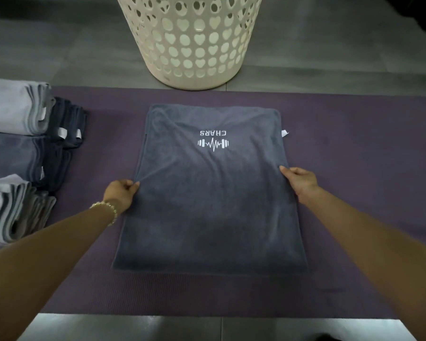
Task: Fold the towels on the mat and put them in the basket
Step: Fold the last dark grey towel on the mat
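Note:
A grey-blue towel point(212, 193) with a white "CHARS" dumbbell logo lies flat, folded into a tall rectangle, in the middle of the purple mat point(354, 148). My left hand point(122, 194), with a bead bracelet on its wrist, pinches the towel's left edge about halfway up. On the opposite side my right hand point(299, 180) grips the right edge at the same height. A small white tag sticks out at the towel's far right edge. The cream plastic basket point(194, 43) with heart-shaped holes stands on the floor just beyond the mat, straight ahead.
Several towels point(17, 153) in light grey, blue-grey and dark navy lie stacked in piles on the mat's left end. Grey tiled floor point(59, 45) surrounds the mat. Bare mat shows to the right of the towel and in front of it.

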Tool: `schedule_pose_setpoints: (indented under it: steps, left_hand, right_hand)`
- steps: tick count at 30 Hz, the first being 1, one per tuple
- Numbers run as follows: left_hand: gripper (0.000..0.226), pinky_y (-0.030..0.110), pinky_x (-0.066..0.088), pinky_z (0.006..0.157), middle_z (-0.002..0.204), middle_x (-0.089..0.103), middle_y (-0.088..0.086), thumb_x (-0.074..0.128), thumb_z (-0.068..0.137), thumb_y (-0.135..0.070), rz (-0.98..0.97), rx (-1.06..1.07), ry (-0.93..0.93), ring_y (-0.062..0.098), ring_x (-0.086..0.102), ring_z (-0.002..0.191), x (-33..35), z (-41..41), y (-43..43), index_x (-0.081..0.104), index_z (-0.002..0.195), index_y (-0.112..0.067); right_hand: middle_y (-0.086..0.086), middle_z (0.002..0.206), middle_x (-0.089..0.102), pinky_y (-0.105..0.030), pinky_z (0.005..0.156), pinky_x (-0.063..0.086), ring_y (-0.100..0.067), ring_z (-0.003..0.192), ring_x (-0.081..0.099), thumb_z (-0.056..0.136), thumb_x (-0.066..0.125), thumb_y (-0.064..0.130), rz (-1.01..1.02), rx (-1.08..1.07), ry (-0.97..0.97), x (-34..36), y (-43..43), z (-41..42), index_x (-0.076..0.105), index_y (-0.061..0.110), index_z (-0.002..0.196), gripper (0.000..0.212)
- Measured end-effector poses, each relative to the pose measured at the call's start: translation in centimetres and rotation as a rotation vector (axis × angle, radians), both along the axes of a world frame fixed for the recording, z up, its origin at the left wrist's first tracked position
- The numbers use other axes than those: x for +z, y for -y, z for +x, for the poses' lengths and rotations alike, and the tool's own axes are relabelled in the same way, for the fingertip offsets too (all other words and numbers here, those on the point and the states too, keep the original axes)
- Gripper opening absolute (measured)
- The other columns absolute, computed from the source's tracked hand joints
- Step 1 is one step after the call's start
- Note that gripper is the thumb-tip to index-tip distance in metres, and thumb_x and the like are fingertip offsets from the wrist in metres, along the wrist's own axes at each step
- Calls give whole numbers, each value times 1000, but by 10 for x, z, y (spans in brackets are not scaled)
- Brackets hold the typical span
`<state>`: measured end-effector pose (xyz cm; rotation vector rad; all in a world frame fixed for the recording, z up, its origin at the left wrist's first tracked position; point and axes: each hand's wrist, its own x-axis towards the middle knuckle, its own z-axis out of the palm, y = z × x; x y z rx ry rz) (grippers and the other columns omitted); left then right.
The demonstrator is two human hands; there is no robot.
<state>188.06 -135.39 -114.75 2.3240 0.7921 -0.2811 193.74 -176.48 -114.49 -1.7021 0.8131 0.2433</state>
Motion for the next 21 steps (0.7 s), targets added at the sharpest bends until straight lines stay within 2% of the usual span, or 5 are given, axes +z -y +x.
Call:
schedule_pose_setpoints:
  steps: [3,7,13,15,21]
  left_hand:
    - [33,32,40,84,100,64,18,56,94,-23,-53,47,5,29,58,95,-1,-2,-6,64,108,6]
    - [35,38,48,88,92,64,15,57,94,-30,-157,49,-8,26,58,85,2,-5,-11,67,103,2]
    - [31,23,58,71,101,71,9,68,86,-25,-578,-39,-340,14,70,79,26,-49,-7,66,109,-4]
    - [34,18,56,60,95,73,1,71,82,-20,-611,-108,-457,8,70,74,30,-73,-6,65,113,-7]
    - [104,21,54,64,91,74,0,84,24,-69,-560,-291,-675,12,69,77,41,-119,-20,59,109,-15]
  right_hand:
    - [1,70,58,-12,45,45,-13,65,52,85,71,23,-44,-87,32,-2,9,6,57,19,66,25]
    - [-2,93,66,-27,75,52,-17,88,62,83,72,30,105,4,-74,3,15,-8,64,14,87,18]
    - [-2,102,74,-20,66,57,-11,90,71,23,92,53,230,433,-319,22,30,-85,69,12,104,94]
    - [0,103,74,-21,71,56,-11,92,70,17,93,52,235,508,-399,22,33,-115,68,12,109,103]
    - [-10,92,75,-24,62,55,-18,73,72,15,89,62,215,636,-495,35,39,-160,60,11,111,113]
